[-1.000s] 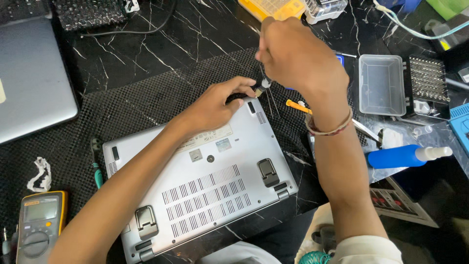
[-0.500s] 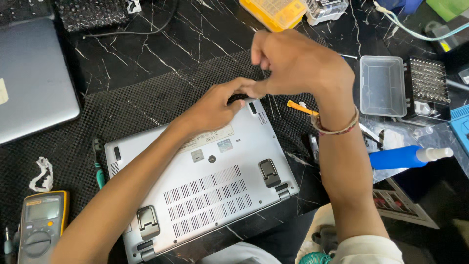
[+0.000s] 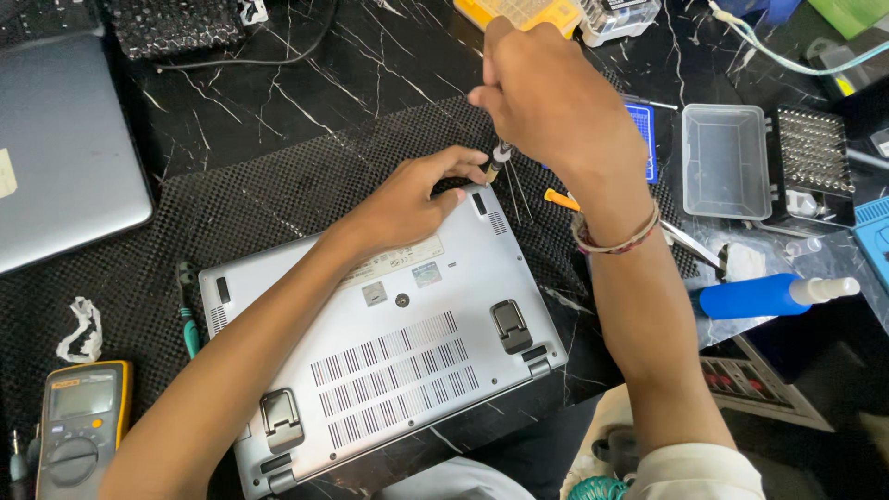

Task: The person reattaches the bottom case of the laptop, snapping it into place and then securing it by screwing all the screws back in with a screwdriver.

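A silver laptop (image 3: 407, 352) lies upside down on a black mesh mat (image 3: 278, 194), its vented underside facing up. My left hand (image 3: 417, 199) rests flat on the laptop's far corner, fingers curled over the edge. My right hand (image 3: 546, 97) hovers just above that corner, shut on a small screwdriver (image 3: 497, 159) whose tip points down at the corner beside my left fingertips. A beaded bracelet (image 3: 616, 243) circles my right wrist.
A second closed grey laptop (image 3: 65, 157) lies at the left. A yellow multimeter (image 3: 79, 431) sits at the bottom left. At the right are a clear plastic tray (image 3: 727, 162), a bit set (image 3: 815, 153), a blue bottle (image 3: 769, 294) and an orange-handled tool (image 3: 560, 199).
My right hand has shifted slightly over the laptop's far corner while turning the screwdriver. My left hand stays on the corner and the laptop has not moved.
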